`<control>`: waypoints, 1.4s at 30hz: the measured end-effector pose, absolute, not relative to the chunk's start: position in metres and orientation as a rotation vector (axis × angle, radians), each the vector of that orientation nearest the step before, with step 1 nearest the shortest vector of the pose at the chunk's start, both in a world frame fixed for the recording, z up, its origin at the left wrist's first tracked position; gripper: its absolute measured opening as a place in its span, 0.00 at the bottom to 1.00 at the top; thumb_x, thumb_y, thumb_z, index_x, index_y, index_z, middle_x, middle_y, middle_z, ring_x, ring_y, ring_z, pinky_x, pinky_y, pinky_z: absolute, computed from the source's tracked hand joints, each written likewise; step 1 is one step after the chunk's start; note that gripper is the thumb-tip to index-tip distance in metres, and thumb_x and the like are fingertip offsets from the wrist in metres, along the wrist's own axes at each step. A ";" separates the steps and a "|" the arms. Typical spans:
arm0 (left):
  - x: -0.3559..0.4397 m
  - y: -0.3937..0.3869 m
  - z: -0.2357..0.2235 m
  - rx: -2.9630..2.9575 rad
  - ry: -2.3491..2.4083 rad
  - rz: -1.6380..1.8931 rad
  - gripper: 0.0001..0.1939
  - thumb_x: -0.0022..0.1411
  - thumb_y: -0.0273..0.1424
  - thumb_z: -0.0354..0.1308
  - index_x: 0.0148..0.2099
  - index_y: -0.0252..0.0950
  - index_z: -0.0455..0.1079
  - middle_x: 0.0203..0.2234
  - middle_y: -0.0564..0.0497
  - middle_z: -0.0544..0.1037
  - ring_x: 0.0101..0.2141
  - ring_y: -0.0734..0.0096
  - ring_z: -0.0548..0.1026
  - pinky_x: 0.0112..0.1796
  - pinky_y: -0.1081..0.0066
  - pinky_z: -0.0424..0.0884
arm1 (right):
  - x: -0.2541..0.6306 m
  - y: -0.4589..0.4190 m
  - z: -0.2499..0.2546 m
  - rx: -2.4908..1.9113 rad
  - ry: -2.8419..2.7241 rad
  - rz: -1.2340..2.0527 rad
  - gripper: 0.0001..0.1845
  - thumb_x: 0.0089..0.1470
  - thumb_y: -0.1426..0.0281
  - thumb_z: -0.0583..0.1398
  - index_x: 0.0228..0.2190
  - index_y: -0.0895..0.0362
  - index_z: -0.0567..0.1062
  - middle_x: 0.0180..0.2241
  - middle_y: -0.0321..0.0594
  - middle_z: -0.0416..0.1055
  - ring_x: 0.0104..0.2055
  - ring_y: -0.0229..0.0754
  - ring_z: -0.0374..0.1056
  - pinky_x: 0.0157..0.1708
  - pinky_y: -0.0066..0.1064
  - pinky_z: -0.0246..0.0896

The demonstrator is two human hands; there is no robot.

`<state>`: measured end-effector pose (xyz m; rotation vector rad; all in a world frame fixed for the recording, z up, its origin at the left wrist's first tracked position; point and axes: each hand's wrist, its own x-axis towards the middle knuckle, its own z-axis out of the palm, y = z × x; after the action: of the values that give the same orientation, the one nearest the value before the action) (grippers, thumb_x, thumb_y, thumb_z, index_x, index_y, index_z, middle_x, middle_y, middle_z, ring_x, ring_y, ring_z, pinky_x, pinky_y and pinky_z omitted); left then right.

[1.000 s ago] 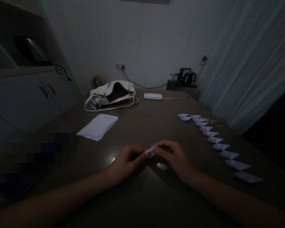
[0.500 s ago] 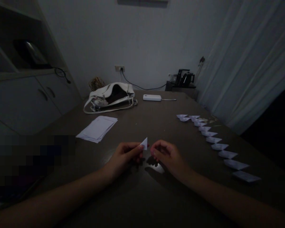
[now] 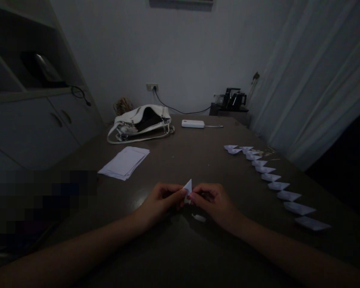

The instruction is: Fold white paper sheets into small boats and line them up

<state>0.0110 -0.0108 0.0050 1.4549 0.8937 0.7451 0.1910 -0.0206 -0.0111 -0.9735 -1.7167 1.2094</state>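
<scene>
A small folded piece of white paper point(image 3: 188, 186) stands with its pointed tip up between my two hands, above the dark table. My left hand point(image 3: 165, 199) pinches it from the left, thumb on its near face. From the other side my right hand point(image 3: 213, 200) has its thumb and fingertips closed on the paper's lower right edge. Its lower part is partly covered by my fingers. Off to the right runs a slanting row of several folded paper boats point(image 3: 277, 186), apart from my hands.
Left of centre lies a stack of white paper sheets point(image 3: 124, 163). Behind it sits a white handbag point(image 3: 142, 120). A white power bank point(image 3: 193, 124) with a short cable lies at the back. Black kettles point(image 3: 236, 99) stand beyond the far right corner of the table point(image 3: 180, 256).
My right hand has moved left and now grips the folded paper, which it was apart from before. The paper has shifted slightly right and shows a taller point.
</scene>
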 end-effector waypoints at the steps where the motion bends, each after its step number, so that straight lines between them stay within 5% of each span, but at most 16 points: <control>1: 0.011 -0.011 0.005 1.470 0.897 0.738 0.17 0.56 0.42 0.56 0.27 0.31 0.70 0.18 0.54 0.67 0.22 0.77 0.63 0.23 0.77 0.58 | 0.191 -0.021 -0.011 -0.972 -1.718 1.210 0.11 0.54 0.64 0.59 0.26 0.58 0.74 0.25 0.38 0.70 0.27 0.36 0.65 0.27 0.26 0.57; 12: 0.012 -0.017 0.002 1.953 0.999 0.670 0.20 0.65 0.39 0.42 0.26 0.33 0.61 0.18 0.57 0.59 0.21 0.78 0.58 0.23 0.76 0.54 | 0.195 -0.023 -0.004 -0.922 -1.955 1.336 0.09 0.49 0.68 0.60 0.21 0.59 0.71 0.19 0.32 0.63 0.22 0.32 0.57 0.22 0.23 0.51; 42: 0.010 -0.019 0.001 1.934 0.996 0.594 0.26 0.67 0.41 0.38 0.25 0.32 0.64 0.16 0.57 0.62 0.19 0.79 0.59 0.22 0.78 0.54 | 0.196 -0.015 -0.011 -0.854 -1.678 1.408 0.10 0.51 0.69 0.60 0.22 0.60 0.71 0.19 0.33 0.65 0.22 0.31 0.60 0.23 0.22 0.53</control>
<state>0.0096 -0.0194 0.0007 1.9343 0.9964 0.5944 0.1959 -0.0153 -0.0106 -0.8541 -1.6778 1.4076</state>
